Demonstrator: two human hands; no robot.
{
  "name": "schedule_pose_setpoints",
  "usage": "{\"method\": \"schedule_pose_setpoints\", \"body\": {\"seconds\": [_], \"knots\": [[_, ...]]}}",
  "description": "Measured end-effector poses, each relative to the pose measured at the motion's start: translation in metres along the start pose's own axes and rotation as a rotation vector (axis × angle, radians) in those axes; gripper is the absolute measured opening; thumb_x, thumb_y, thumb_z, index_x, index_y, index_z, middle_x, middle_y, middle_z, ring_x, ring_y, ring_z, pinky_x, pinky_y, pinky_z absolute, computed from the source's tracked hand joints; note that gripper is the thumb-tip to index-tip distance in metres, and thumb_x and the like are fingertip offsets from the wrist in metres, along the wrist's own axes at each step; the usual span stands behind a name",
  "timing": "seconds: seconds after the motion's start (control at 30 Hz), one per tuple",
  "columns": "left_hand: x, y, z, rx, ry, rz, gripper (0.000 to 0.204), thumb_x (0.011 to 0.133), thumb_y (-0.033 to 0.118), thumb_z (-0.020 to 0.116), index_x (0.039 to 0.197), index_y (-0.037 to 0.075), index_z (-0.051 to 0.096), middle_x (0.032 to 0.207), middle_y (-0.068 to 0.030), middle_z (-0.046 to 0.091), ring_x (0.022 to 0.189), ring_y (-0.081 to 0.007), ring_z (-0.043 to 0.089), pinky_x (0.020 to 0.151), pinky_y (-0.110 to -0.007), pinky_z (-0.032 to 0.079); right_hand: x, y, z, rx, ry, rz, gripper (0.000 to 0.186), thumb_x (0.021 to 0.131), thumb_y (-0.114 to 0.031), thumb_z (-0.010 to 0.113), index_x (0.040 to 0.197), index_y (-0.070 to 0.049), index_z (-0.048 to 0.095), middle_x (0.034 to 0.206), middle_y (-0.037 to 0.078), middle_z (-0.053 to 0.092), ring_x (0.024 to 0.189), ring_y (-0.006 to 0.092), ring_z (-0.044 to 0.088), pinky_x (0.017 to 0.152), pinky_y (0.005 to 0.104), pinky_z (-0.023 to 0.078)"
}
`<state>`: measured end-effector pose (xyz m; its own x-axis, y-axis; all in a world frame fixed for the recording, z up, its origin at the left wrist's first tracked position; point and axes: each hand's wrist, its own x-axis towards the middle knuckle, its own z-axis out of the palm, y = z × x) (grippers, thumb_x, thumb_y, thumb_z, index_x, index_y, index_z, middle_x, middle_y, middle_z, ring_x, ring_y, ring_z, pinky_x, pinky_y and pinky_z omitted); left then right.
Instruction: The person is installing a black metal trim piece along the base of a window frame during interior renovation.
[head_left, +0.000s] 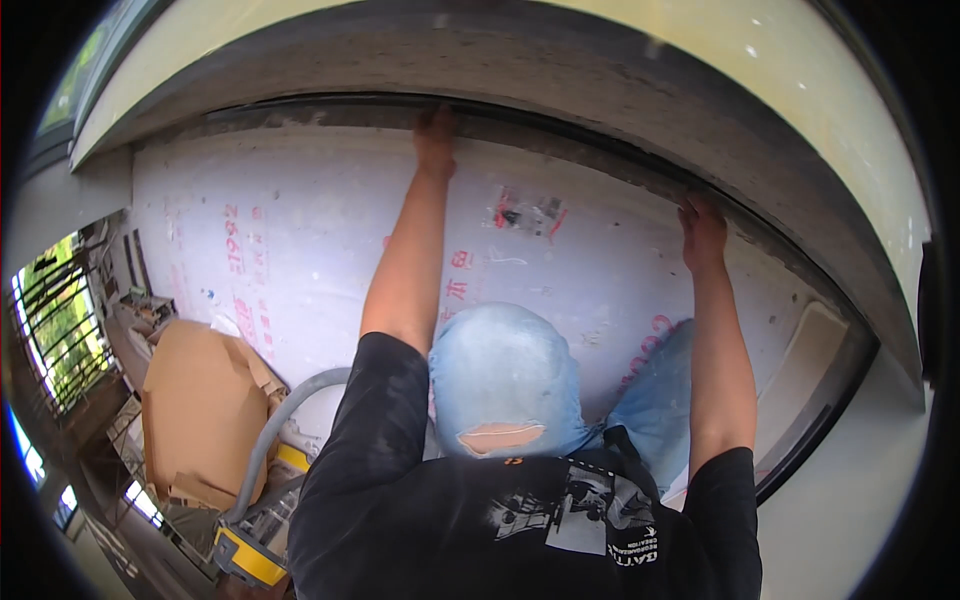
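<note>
slim dark strip (540, 117) runs near left hand (435, 140) and right hand (705, 228), grips indiscernible.

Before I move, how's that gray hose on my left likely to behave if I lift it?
The gray hose will probably flex yet spring back, since it arches smoothly without a visible kink. Pulling hard might drag or tip the yellow-and-black vacuum cleaner, as its lower end seems to meet it.

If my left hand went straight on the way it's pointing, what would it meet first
Most likely the long dark strip just ahead of your left hand; depth is unclear, so the hand may already be touching it.
</note>
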<state>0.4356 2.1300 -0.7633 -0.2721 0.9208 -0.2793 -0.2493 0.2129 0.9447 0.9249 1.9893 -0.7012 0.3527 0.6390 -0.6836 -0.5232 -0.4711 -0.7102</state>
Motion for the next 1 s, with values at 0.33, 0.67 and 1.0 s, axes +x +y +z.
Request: {"method": "schedule_pose_setpoints", "body": {"seconds": [0.33,0.67,1.0], "knots": [[0.052,-0.049,-0.038,0.05,0.027,0.312,0.047,0.094,0.019,0.062,0.139,0.018,0.053,0.144,-0.0096,0.052,0.135,-0.0257,0.048,0.118,-0.054,0.028,-0.019,0.002,0.018,0.035,-0.03,0.024,0.049,0.105,-0.02,0.052,0.15,-0.007,0.039,0.147,0.008,0.051,0.136,0.0273,0.05,0.116,0.0414,0.036],[0.021,-0.03,0.026,0.034,0.143,-0.253,0.046,0.1,0.026,0.051,0.145,0.019,0.045,0.141,-0.0013,0.056,0.134,-0.0128,0.045,0.116,-0.046,0.029,-0.021,-0.001,-0.026,-0.257,0.09,-0.16,0.04,0.103,-0.024,0.055,0.139,-0.006,0.049,0.133,0.007,0.055,0.121,0.0226,0.058,0.104,0.0394,0.046],[0.074,0.038,-0.16,0.404,-0.159,0.334,0.043,0.108,0.027,0.037,0.15,0.021,0.043,0.154,0.0027,0.046,0.144,-0.0094,0.036,0.114,-0.044,0.029,-0.027,0.027,0.076,0.059,-0.168,-0.084,0.024,0.097,-0.011,0.058,0.12,-0.009,0.055,0.117,0.005,0.057,0.114,0.0195,0.058,0.101,0.0368,0.049]]}}
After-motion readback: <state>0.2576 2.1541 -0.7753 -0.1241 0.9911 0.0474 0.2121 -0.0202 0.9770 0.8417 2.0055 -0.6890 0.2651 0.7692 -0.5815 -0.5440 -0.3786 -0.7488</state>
